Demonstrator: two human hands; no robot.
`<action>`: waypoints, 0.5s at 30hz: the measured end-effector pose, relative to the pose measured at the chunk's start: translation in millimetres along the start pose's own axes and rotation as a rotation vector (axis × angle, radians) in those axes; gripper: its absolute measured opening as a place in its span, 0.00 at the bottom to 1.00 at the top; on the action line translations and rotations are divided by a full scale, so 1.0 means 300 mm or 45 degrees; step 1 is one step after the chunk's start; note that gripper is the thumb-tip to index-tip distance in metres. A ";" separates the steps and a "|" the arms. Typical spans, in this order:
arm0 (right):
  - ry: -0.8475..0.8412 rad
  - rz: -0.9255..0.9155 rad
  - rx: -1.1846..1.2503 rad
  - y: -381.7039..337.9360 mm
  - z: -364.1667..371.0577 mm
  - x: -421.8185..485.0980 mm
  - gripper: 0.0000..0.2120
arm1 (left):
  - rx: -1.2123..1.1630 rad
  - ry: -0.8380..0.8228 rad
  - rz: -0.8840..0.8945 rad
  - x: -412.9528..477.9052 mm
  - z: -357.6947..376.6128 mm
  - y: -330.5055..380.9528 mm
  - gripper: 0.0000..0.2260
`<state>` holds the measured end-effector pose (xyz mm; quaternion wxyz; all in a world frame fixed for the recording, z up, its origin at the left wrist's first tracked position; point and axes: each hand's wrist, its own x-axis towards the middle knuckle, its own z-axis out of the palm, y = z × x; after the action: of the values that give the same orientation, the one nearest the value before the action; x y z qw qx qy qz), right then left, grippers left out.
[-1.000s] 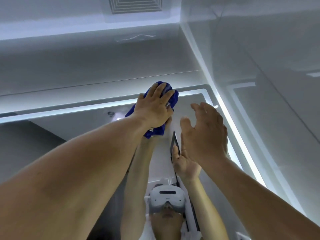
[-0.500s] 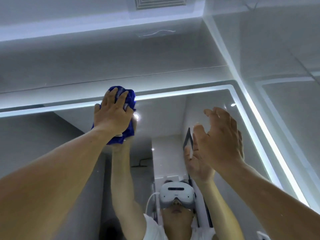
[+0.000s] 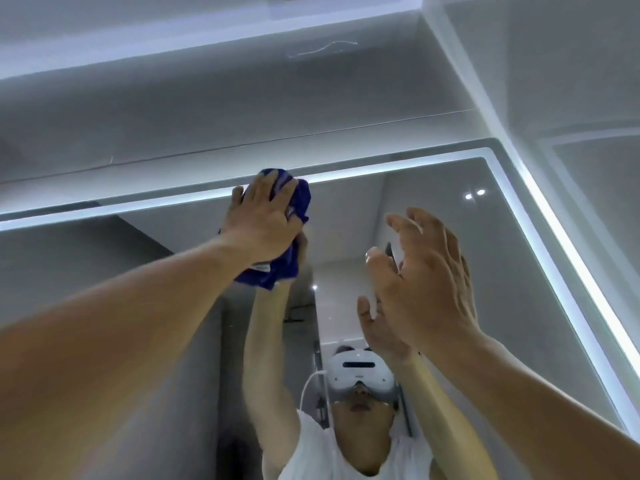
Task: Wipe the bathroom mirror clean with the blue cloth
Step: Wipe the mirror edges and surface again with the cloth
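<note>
Pale glossy walls and ceiling surround the bathroom mirror [image 3: 485,271], whose top and right edges carry a lit strip [image 3: 571,271]. The left hand [image 3: 263,223] is closed on the bunched blue cloth [image 3: 298,202] and presses it flat against the glass just below the mirror's top edge, about midway along it; a fold of the cloth hangs down under the wrist. The right hand [image 3: 426,275] is open and empty, fingers spread, raised near the glass toward the mirror's right side; whether it touches the glass cannot be told. The step in hand looks like wiping the top band of the mirror. To do it well, the person would likely keep the palm flat so the whole pad of cloth bears on the glass, run overlapping strokes along the top edge into the upper right corner, and keep the bare right hand off the glass so it leaves no prints. The loose fold could drag and streak. No containers are in view.
</note>
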<state>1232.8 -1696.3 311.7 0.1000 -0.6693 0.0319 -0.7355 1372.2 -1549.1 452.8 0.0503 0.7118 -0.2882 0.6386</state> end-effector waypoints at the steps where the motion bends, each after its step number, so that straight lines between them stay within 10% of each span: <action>1: 0.010 0.012 0.010 -0.005 0.000 0.002 0.23 | -0.036 -0.008 -0.033 0.103 -0.035 -0.012 0.25; 15: -0.013 0.017 0.002 -0.025 -0.056 -0.023 0.27 | 0.048 0.059 0.186 -0.289 0.111 0.096 0.29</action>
<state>1216.0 -1689.0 304.7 0.1057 -0.6729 0.0352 -0.7313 1386.2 -1557.5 356.9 -0.0034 0.6748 -0.3262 0.6620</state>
